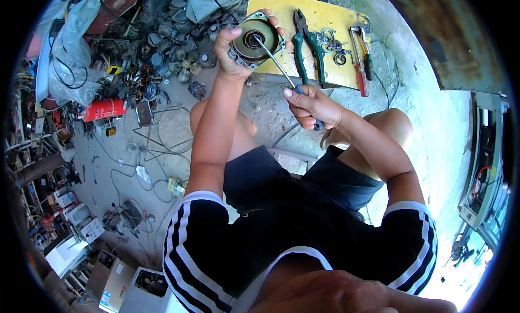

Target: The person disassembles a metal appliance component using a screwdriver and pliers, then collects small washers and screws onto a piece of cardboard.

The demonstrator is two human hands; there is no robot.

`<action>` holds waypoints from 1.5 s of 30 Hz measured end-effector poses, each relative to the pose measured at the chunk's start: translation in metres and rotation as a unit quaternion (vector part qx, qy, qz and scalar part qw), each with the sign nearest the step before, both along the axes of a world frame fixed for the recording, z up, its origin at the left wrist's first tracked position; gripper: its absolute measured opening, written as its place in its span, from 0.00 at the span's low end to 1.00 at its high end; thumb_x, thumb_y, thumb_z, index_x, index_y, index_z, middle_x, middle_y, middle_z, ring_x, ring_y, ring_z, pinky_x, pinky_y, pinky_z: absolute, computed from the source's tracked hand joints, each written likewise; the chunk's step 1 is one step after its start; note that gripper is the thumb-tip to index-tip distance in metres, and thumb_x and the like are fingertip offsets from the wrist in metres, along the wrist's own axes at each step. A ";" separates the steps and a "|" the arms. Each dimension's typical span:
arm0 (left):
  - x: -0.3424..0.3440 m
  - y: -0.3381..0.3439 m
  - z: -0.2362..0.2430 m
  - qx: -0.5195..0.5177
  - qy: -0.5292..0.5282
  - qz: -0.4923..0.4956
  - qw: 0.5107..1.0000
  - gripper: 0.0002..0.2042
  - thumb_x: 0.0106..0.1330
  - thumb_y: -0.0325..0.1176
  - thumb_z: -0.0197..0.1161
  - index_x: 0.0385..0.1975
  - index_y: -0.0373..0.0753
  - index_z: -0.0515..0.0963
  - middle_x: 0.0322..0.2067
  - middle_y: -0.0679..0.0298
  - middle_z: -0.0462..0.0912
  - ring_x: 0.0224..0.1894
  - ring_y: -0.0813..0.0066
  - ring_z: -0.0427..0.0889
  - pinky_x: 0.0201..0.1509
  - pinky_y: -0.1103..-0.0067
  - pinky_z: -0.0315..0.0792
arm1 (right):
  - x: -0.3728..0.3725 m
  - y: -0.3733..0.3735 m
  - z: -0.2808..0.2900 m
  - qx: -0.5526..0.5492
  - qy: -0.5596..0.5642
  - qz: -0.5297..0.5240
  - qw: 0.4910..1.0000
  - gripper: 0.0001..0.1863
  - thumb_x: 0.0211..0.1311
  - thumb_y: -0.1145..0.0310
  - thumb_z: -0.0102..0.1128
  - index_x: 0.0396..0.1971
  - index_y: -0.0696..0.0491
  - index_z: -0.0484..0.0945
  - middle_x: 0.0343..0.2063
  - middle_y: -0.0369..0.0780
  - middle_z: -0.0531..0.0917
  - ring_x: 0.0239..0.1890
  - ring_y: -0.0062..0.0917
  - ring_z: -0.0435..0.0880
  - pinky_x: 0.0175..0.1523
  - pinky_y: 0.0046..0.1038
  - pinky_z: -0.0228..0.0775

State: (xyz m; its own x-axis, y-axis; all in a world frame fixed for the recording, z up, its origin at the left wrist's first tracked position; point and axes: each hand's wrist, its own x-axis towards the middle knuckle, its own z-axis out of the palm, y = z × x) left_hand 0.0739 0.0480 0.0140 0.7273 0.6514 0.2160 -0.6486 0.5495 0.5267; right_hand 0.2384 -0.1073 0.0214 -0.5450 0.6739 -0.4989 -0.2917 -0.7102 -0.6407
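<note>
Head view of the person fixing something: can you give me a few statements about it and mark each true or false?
1. The left hand holds up a round metal motor part. True.
2. The right hand holds a hammer. False: it grips a screwdriver whose tip sits at the part's centre.
3. Green-handled pliers lie on the yellow board. True.
4. The red cylinder stands on the yellow board. False: it lies on the floor to the left.
</note>
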 end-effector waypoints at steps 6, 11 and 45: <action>0.005 0.003 -0.001 -0.037 0.034 0.064 0.997 0.32 0.55 0.49 0.51 0.57 0.34 0.67 0.50 0.54 0.74 0.55 0.55 0.73 0.62 0.49 0.66 | 0.006 0.011 0.001 -0.025 0.095 0.012 0.995 0.23 0.74 0.46 0.44 0.21 0.45 0.59 0.14 0.25 0.58 0.11 0.11 0.54 0.16 0.16 0.47; 0.001 0.013 0.002 -0.053 0.043 0.137 0.988 0.30 0.57 0.48 0.49 0.56 0.34 0.67 0.49 0.54 0.74 0.55 0.55 0.73 0.62 0.48 0.65 | 0.010 0.025 0.016 -0.122 0.250 -0.087 0.957 0.18 0.75 0.52 0.41 0.38 0.54 0.68 0.24 0.31 0.67 0.21 0.12 0.64 0.18 0.15 0.51; 0.006 0.016 0.008 -0.041 0.055 0.221 0.973 0.24 0.62 0.47 0.50 0.52 0.37 0.71 0.45 0.57 0.77 0.52 0.57 0.76 0.57 0.49 0.71 | 0.017 0.024 0.030 0.144 -0.103 -0.055 0.983 0.22 0.75 0.57 0.44 0.59 0.58 0.69 0.21 0.29 0.68 0.15 0.09 0.64 0.18 0.12 0.54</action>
State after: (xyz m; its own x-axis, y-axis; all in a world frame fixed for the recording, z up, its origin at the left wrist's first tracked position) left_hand 0.0800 0.0636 0.0218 0.3888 0.9173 0.0859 -0.7730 0.2740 0.5722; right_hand 0.2553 -0.0830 0.0516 -0.3689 0.8521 -0.3713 -0.1991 -0.4627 -0.8639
